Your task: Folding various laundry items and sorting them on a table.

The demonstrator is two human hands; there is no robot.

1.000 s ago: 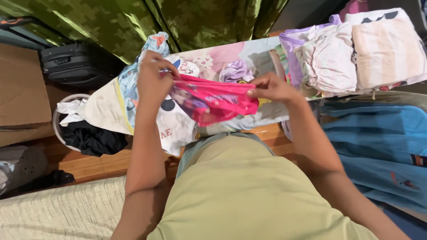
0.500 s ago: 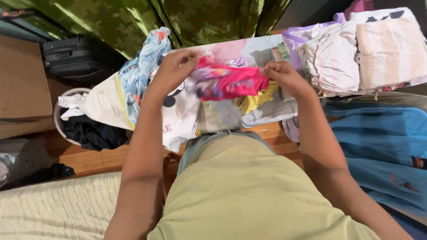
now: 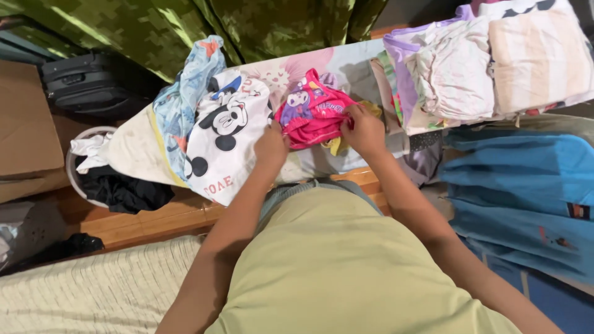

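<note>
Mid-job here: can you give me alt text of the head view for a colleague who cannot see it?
Both hands, left hand and right hand, press a small bright pink printed cloth garment onto a pile of clothes. A white cartoon-mouse print shirt lies left of it, folded pale striped fabrics and blue garments to the right.

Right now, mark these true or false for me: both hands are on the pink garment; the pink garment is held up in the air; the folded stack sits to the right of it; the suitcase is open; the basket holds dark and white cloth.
1. Both hands are on the pink garment. True: the left hand and the right hand both grip it.
2. It is held up in the air. False: it lies on the pile of clothes.
3. The folded stack sits to its right. True.
4. The suitcase is open. False: it is closed.
5. The basket holds dark and white cloth. True.
</note>
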